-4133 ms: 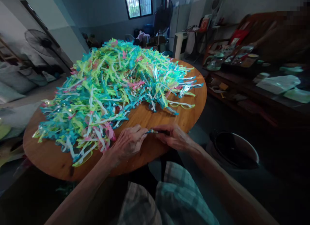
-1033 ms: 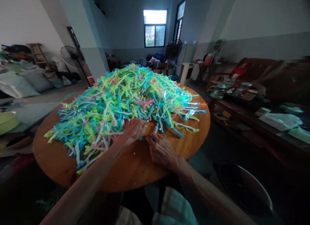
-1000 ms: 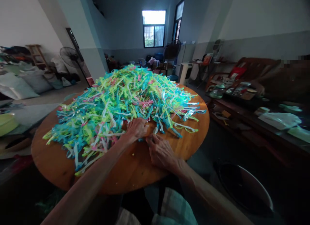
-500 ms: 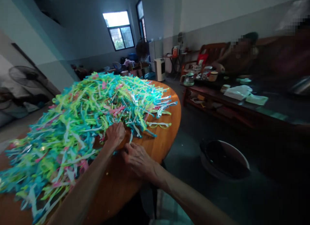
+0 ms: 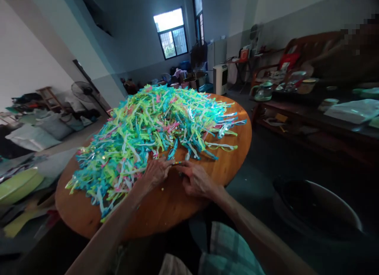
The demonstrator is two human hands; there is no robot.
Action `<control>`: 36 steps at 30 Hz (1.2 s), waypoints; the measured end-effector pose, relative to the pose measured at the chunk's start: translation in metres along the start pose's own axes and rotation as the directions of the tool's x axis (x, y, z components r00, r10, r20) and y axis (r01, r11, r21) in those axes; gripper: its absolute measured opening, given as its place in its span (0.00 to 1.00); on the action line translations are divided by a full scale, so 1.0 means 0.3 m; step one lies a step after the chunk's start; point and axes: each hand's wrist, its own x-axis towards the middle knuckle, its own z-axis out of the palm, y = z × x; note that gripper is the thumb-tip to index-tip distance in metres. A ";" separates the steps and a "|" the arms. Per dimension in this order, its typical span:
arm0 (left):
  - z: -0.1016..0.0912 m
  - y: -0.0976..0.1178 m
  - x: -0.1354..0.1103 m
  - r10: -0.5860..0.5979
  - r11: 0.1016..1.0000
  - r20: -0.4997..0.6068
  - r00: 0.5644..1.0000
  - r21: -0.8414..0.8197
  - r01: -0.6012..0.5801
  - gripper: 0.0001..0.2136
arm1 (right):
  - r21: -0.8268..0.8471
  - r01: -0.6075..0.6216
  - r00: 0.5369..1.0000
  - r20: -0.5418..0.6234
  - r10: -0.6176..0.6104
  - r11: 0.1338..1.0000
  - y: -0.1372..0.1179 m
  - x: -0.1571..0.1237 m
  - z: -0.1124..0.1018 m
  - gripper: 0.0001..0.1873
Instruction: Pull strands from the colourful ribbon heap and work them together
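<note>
A large heap of bright plastic glasses frames, green, blue and pink with whitish strips, covers much of a round wooden table. At the heap's near edge, my left hand is closed, fingertips pinching one end of a slim piece with small coloured dots. My right hand meets its other end, fingers bent and pressed together. Most of this piece is hidden by the fingers, so its kind is unclear. A single yellow-green glasses frame lies apart on the right.
A dark-lined tub stands on the floor at right. Beyond it is a low tea table with jars, and a person sits behind. White sacks and a yellow-green basin are at left.
The view has swung left, so the table appears further right. My left hand has come back from the heap to meet my right hand, and the dotted piece now shows between them.
</note>
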 end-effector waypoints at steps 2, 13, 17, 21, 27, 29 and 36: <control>-0.021 -0.006 -0.027 0.042 0.999 -0.031 0.999 -0.032 -0.043 0.16 | 0.132 0.011 0.998 -0.058 -0.003 0.991 0.019 0.009 -0.008 0.24; -0.062 0.052 -0.211 0.102 0.950 -0.480 0.871 -0.213 -0.229 0.16 | 0.490 0.142 0.967 -0.255 -0.014 0.860 -0.032 -0.049 -0.048 0.20; -0.082 0.102 -0.241 0.133 0.953 -0.459 0.878 -0.186 -0.241 0.20 | 0.599 0.161 0.978 -0.207 -0.042 0.784 -0.123 -0.085 -0.063 0.22; -0.105 0.139 -0.285 0.283 0.920 -0.422 0.861 -0.136 -0.369 0.24 | 0.838 0.037 0.998 -0.061 0.027 0.545 -0.193 -0.111 -0.078 0.14; -0.115 0.179 -0.380 0.242 0.933 -0.343 0.908 -0.174 -0.315 0.12 | 0.921 -0.125 0.992 0.106 0.073 0.369 -0.121 -0.071 -0.072 0.11; -0.116 0.175 -0.390 0.153 0.972 -0.247 0.957 -0.139 -0.191 0.12 | 0.693 -0.142 0.988 0.051 0.149 0.707 -0.079 -0.014 -0.064 0.13; -0.116 0.159 -0.321 -0.106 0.993 0.173 0.979 -0.036 0.114 0.11 | -0.250 0.052 0.977 0.213 0.002 0.967 -0.009 0.157 0.003 0.13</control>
